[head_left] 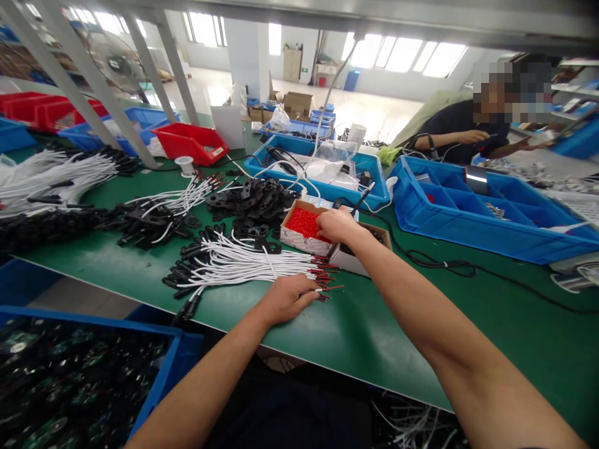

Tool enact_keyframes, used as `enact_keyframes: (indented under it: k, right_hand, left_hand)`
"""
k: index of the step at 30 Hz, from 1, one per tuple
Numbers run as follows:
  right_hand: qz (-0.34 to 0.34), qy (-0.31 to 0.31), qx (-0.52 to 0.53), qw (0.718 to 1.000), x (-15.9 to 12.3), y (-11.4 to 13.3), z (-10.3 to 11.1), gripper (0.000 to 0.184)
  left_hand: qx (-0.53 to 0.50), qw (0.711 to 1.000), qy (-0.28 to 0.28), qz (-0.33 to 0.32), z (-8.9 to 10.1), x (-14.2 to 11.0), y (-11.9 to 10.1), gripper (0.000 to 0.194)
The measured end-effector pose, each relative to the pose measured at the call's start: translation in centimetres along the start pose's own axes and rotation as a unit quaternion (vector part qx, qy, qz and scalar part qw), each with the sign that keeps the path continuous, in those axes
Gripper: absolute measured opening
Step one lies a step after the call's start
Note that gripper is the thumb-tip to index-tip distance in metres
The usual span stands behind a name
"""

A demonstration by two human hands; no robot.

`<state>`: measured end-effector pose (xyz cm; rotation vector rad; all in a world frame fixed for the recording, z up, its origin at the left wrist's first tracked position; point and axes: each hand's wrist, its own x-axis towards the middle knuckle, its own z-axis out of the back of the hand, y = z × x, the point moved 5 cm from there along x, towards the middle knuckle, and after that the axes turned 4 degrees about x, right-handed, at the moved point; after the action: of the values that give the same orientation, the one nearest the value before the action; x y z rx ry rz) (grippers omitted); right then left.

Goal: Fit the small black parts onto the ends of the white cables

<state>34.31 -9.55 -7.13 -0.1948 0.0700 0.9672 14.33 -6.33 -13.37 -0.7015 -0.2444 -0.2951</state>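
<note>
My left hand rests on the green bench, its fingers closed around a white cable near the stripped end, where thin red and black wires stick out. Beside it lies a bundle of white cables with black connectors at the left and bare wire ends at the right. My right hand reaches over a small cardboard box of red parts, fingertips bent down at its right side. Those fingers are drawn together; whatever they pinch is hidden. Under my right wrist stands a second cardboard box with dark contents.
Black brackets are heaped behind the cables. Blue bins and a red bin line the back. More cables lie left. A blue crate of dark parts stands below the edge. Across the bench sits a person.
</note>
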Motion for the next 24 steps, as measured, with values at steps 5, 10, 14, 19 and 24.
enact_keyframes:
  k: [5, 10, 14, 19, 24]
  right_hand:
    - [0.007, -0.026, 0.017, 0.999, -0.3, -0.3, -0.2, 0.015]
    - [0.001, -0.089, 0.054, 0.995, -0.4, -1.0, 0.1, 0.019]
    - [0.017, -0.204, 0.173, 0.963, -2.5, -1.1, 1.5, 0.021]
    - [-0.003, -0.332, 0.479, 0.813, -9.2, -0.9, 0.9, 0.027]
    - [-0.078, -0.26, 0.688, 0.673, -14.0, 1.0, -5.6, 0.031]
  left_hand:
    - [0.015, 1.0, -0.007, 0.01, -0.2, 0.0, 0.4, 0.028]
    - [-0.043, 0.998, -0.036, 0.039, -0.5, -0.1, 1.2, 0.03]
    - [-0.097, 0.992, -0.051, 0.069, -0.5, -0.1, 1.6, 0.031]
    - [-0.131, 0.982, -0.074, 0.116, -0.1, -0.3, 1.6, 0.024]
    - [-0.113, 0.981, -0.109, 0.113, 0.2, -0.2, 1.5, 0.019]
